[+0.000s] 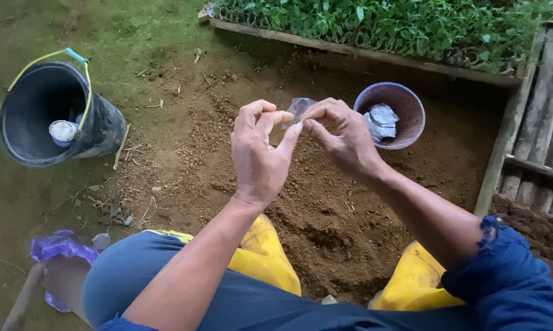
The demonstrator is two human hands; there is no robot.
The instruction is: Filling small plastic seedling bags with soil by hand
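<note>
My left hand and my right hand meet above a patch of loose brown soil. Both pinch a small clear plastic bag between thumb and fingers, pulling at its mouth. Just right of my right hand stands a purple bowl holding more crumpled clear plastic bags. My yellow boots show below my forearms, on either side of the soil.
A black bucket with a yellow handle lies tilted at the left, a small white cup inside. A wooden-edged tray of green seedlings runs along the top. Wooden slats stand at the right. Purple plastic lies bottom left.
</note>
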